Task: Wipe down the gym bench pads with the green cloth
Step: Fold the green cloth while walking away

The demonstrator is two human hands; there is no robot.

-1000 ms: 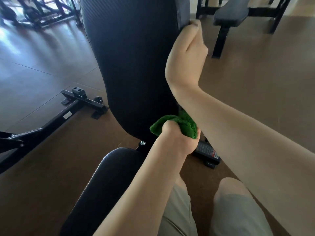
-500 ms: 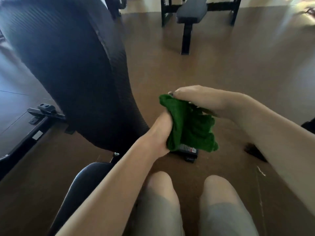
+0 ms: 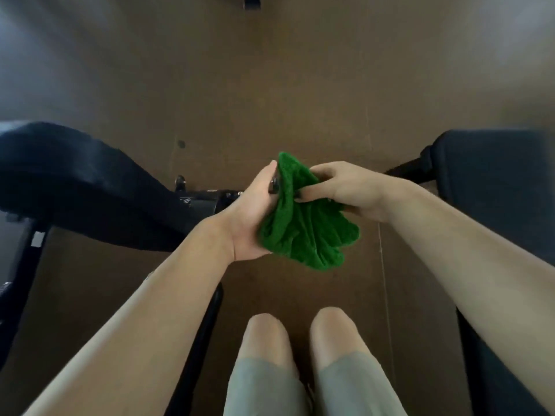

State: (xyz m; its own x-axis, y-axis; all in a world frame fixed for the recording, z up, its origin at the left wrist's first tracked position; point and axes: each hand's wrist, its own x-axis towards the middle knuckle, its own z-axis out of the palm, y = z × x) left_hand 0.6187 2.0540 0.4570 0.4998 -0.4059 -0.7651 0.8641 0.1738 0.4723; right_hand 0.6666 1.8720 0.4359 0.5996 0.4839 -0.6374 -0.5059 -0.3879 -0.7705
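Presently, both the left hand (image 3: 249, 217) and right hand (image 3: 345, 187) held the green cloth (image 3: 306, 232), fingers curled around it, between two black bench pads (image 3: 75, 181).

Brown gym floor (image 3: 270, 85), a seam line, pale glare toward upper corners.

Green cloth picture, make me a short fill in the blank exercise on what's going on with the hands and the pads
1. The cloth is ____ in colour.
2. The cloth is held by ____ hands, the left hand and the right hand.
3. The cloth is not touching either pad; below it lies the brown ____.
4. One dark pad lies on the person's left, and the other pad lies on the person's ____.

Missing words: green; both; floor; right
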